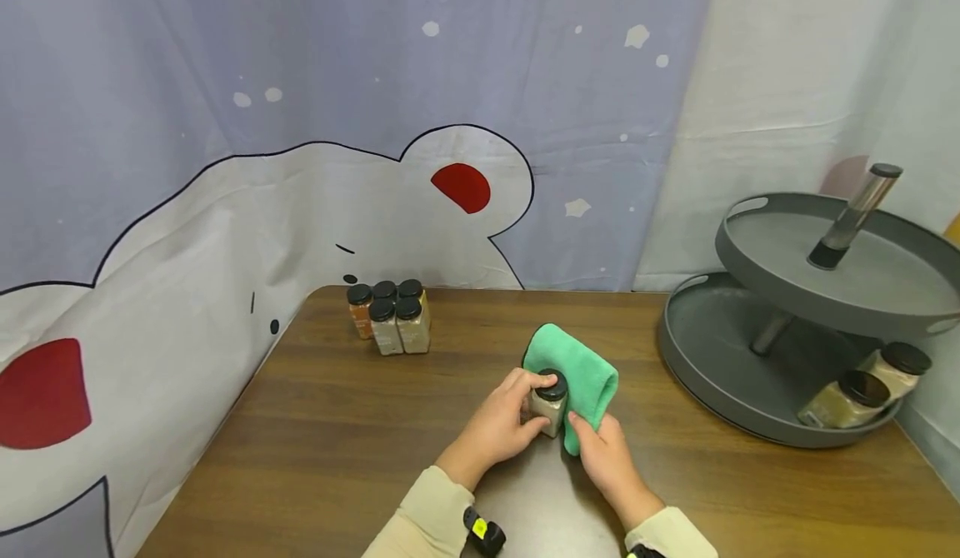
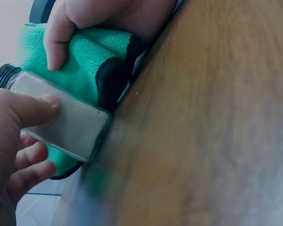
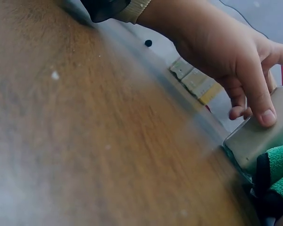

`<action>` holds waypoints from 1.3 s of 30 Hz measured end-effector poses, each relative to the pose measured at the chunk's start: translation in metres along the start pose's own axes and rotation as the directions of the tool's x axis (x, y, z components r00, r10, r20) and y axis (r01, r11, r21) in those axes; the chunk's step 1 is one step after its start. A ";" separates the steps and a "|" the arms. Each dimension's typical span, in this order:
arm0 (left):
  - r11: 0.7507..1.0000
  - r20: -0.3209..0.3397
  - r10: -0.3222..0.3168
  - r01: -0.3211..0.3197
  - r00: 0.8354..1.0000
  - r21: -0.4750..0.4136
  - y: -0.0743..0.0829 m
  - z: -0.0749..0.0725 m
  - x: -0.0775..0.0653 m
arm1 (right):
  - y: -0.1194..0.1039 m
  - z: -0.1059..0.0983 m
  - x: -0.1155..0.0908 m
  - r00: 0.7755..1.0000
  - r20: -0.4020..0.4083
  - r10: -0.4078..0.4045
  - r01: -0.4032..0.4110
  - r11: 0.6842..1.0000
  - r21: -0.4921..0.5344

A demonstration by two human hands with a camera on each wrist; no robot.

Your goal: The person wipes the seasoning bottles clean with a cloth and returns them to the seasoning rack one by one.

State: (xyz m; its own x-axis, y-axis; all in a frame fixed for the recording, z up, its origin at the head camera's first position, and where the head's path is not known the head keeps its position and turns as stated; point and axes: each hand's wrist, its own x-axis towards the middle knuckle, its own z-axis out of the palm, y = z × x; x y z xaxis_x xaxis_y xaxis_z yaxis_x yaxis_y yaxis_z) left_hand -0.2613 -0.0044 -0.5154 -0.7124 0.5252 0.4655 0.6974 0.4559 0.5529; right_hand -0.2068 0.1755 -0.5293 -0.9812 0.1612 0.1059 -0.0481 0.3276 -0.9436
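Note:
A square glass spice jar (image 1: 550,412) with a black lid and pale powder inside stands on the wooden table. My left hand (image 1: 504,425) grips it, thumb on the near side and a finger across the lid. The left wrist view shows the thumb pressed on the jar's flat face (image 2: 66,115). To the right, my right hand (image 1: 606,458) holds a folded green cloth (image 1: 577,366) with dark edging, its thumb on the near side. The cloth lies against the jar's right and far sides. In the right wrist view only part of the cloth (image 3: 280,165) shows.
Several black-lidded spice jars (image 1: 397,325) stand grouped at the back left of the table (image 1: 315,458). On the right is a grey two-tier round tray (image 1: 705,366), with two jars (image 1: 862,391) on its lower tier. A patterned curtain (image 1: 300,58) hangs behind.

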 end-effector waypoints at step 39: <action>0.997 0.076 -0.059 0.064 0.995 -0.052 0.000 -0.009 0.002 | -0.001 0.001 -0.002 0.999 -0.038 0.013 -0.015 0.999 -0.052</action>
State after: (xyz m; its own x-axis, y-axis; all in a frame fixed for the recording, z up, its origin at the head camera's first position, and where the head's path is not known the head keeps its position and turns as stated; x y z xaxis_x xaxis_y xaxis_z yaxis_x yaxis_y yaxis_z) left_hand -0.2632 -0.0096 -0.5087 -0.7446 0.5503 0.3779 0.6457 0.4501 0.6168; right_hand -0.2051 0.1742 -0.5291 -0.9740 0.2004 0.1056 -0.0237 0.3736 -0.9273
